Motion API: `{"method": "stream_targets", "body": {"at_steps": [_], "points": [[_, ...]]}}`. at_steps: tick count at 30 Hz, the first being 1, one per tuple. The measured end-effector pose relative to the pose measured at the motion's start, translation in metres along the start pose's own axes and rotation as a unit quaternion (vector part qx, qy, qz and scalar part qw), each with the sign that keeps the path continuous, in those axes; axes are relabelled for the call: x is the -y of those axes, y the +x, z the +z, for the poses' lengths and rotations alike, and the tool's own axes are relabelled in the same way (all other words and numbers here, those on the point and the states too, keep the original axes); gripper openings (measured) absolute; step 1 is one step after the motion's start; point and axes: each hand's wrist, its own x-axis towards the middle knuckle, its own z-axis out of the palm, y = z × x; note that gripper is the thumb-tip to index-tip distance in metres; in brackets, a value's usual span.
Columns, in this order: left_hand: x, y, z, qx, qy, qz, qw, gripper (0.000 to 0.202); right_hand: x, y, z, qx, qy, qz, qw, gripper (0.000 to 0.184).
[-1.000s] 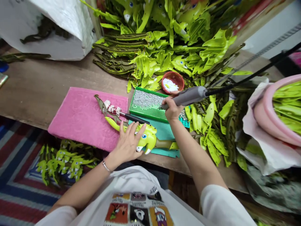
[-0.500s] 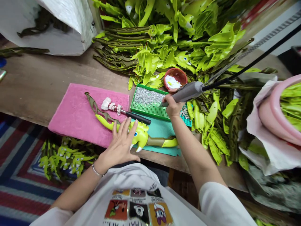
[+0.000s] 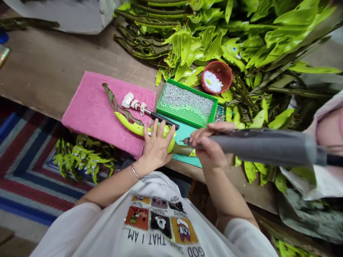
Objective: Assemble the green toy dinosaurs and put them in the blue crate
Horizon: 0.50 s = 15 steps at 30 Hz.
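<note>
My left hand [image 3: 158, 144] rests flat, fingers spread, on a lime-green and olive plastic toy [image 3: 128, 125] with a long curved blade-like part. The hand covers much of the toy's head. My right hand [image 3: 211, 151] is wrapped around a grey electric screwdriver [image 3: 257, 145], held almost level. Its thin bit points left, over the toy's olive handle [image 3: 182, 149]; whether it touches a screw cannot be made out. Behind the hands, a green tray [image 3: 184, 116] holds many small silver screws. A black-handled tool [image 3: 167, 120] with a white wrapped end lies beside the toy.
A pink cloth [image 3: 88, 100] and a teal mat [image 3: 184, 131] lie under the work. Behind the tray stands a red bowl [image 3: 229, 84] with white bits. Heaps of lime-green plastic parts [image 3: 193, 46] fill the back and right. A white bag [image 3: 80, 18] sits at back left.
My right hand has drawn the screwdriver from the screw tray toward me, tipping it level with its bit at the toy. My left hand has shifted over the toy's head. The view has tilted down.
</note>
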Motion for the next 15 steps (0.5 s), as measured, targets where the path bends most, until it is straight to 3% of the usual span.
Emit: {"method": "stream_targets", "body": {"at_steps": [5,15], "points": [[-0.001,-0.001,0.001,-0.006,-0.003,-0.003,1.000,0.091,0.000,-0.041,0.004,0.060,0.005,0.025,0.998,0.026],[-0.002,-0.002,0.002,-0.009,0.010,-0.005,1.000,0.082,-0.018,-0.053,0.004,0.091,0.012,0.029,0.995,0.026]]}}
